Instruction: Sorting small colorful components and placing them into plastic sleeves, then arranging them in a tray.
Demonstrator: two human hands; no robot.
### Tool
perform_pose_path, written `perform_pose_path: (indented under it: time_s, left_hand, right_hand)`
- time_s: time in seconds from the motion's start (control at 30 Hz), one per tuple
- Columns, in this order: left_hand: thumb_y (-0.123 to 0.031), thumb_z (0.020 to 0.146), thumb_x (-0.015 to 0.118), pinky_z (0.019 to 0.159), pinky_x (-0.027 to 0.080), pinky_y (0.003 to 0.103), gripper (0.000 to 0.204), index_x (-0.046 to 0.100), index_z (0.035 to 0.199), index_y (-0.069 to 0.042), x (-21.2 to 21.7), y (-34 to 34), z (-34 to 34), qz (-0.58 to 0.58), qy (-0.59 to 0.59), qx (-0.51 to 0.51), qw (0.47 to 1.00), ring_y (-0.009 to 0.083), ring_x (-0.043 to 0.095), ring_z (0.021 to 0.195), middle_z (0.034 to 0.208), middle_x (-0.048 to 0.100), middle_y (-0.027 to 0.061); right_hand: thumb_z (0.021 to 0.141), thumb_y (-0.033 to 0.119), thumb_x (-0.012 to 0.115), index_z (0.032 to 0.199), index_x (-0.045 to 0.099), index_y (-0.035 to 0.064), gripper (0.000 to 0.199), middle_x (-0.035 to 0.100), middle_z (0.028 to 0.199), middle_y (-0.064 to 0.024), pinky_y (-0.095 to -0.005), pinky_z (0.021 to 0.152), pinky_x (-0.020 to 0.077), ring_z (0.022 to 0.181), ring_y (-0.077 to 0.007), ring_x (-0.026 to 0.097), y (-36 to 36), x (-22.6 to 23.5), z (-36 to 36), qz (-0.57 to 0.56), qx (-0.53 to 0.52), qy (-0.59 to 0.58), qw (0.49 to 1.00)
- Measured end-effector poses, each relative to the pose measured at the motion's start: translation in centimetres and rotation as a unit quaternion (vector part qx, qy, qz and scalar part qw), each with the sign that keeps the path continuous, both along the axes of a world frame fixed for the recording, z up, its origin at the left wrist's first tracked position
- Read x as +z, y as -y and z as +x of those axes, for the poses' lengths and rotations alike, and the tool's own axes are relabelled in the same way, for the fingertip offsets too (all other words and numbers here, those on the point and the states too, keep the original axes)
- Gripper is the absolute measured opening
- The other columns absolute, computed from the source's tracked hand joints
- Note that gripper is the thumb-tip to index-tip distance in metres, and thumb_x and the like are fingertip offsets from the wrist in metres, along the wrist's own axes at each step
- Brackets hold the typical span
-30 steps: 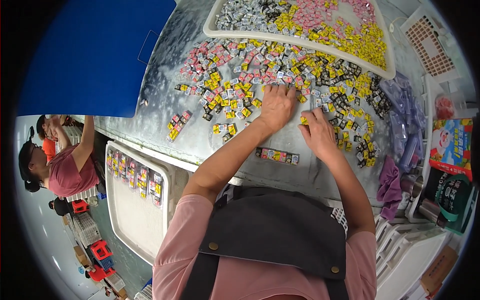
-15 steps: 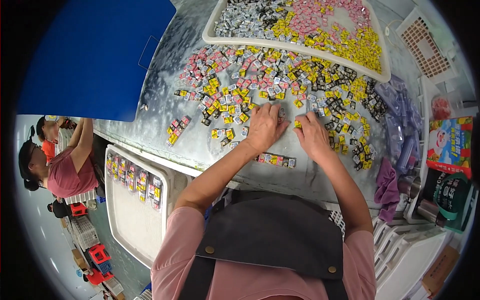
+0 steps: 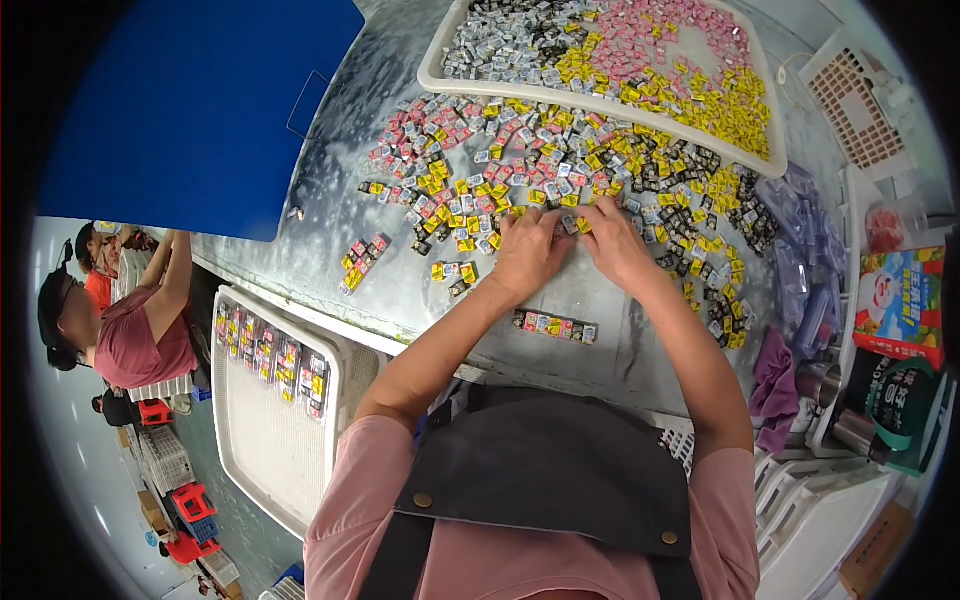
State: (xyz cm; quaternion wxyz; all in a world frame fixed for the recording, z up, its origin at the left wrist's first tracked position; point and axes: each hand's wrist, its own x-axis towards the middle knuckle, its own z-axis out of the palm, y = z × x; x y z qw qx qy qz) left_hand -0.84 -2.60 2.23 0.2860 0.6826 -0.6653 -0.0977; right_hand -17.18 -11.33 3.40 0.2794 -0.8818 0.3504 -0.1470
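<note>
My left hand (image 3: 531,250) lies over the grey tabletop with its fingers curled and thumb against a few small wrapped candies (image 3: 567,226). From the right, my right hand (image 3: 613,242) pinches a yellow wrapped candy (image 3: 583,225) at the end of that short group. The fingertips of both hands almost meet, and part of what they hold is hidden. Just beyond them spreads a loose heap of pink, yellow, white and black wrapped candies (image 3: 490,205). Nearer to me, a straight row of candies (image 3: 556,327) lies side by side on the table.
A white tray (image 3: 600,100) of colour-sorted candies stands at the back. Clear plastic cases (image 3: 795,250) and a purple cloth (image 3: 773,385) lie at right. Filled packs lie in a white tray (image 3: 265,455) at lower left. A blue board (image 3: 190,120) and another person (image 3: 145,335) are at left.
My right hand has moved left and slightly away from me, bringing its yellow candy up against those at my left hand. The view has shifted a little.
</note>
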Motion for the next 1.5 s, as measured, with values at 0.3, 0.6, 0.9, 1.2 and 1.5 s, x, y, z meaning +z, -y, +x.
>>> perform_pose_path:
  time_s: [0.3, 0.6, 0.9, 1.2, 1.5]
  left_hand:
    - [-0.015, 0.084, 0.070, 0.090, 0.039, 0.045, 0.031, 0.065, 0.113, -0.004, -0.4, 0.0, 1.3, 0.025, 0.021, -0.091, 0.995, 0.0312, 0.059, 0.096, 0.096, 0.060, 0.0143]
    - [-0.011, 0.083, 0.073, 0.087, 0.040, 0.044, 0.028, 0.064, 0.108, -0.003, 0.1, -2.6, 1.5, 0.013, 0.025, -0.159, 0.987, 0.0306, 0.056, 0.093, 0.096, 0.059, 0.0126]
    - [-0.010, 0.085, 0.072, 0.088, 0.040, 0.043, 0.029, 0.064, 0.111, -0.003, 1.9, -8.1, 0.8, 0.050, 0.002, -0.194, 0.980, 0.0301, 0.055, 0.092, 0.093, 0.056, 0.0116]
    - [-0.007, 0.087, 0.069, 0.095, 0.041, 0.046, 0.029, 0.065, 0.115, -0.001, 1.3, -9.2, 0.6, 0.043, -0.006, -0.204, 0.978, 0.0270, 0.057, 0.092, 0.089, 0.057, 0.0108]
    - [-0.005, 0.084, 0.068, 0.111, 0.034, 0.056, 0.035, 0.065, 0.118, 0.001, 0.7, -10.9, 1.0, 0.006, 0.076, -0.217, 0.973, 0.0277, 0.058, 0.104, 0.108, 0.057, 0.0125]
  right_hand:
    - [0.089, 0.008, 0.067, 0.123, 0.060, 0.0038, 0.035, 0.054, 0.115, -0.0195, -0.0473, 0.088, 0.0521, 0.105, -0.0390, 0.062, -0.1, 0.2, -0.1, 0.015, 0.054, -0.067, 0.996]
    - [0.089, 0.012, 0.068, 0.109, 0.061, 0.0019, 0.024, 0.056, 0.104, -0.0162, -0.0481, 0.073, 0.0525, 0.087, -0.0400, 0.063, -3.6, 0.6, -1.5, -0.001, 0.068, 0.002, 0.998]
    - [0.088, 0.011, 0.068, 0.108, 0.060, 0.0029, 0.023, 0.057, 0.099, -0.0159, -0.0481, 0.070, 0.0527, 0.083, -0.0385, 0.063, -11.0, -0.3, -2.2, -0.039, 0.027, -0.008, 0.999]
    - [0.086, 0.001, 0.060, 0.103, 0.060, -0.0014, 0.017, 0.055, 0.099, -0.0181, -0.0461, 0.077, 0.0521, 0.095, -0.0367, 0.060, -12.2, -0.2, -3.2, 0.012, 0.046, -0.010, 0.999]
    - [0.084, 0.016, 0.071, 0.122, 0.063, -0.0005, 0.043, 0.056, 0.125, -0.0149, -0.0465, 0.098, 0.0440, 0.114, -0.0340, 0.053, -13.0, -0.8, -5.2, -0.170, 0.100, 0.021, 0.980]
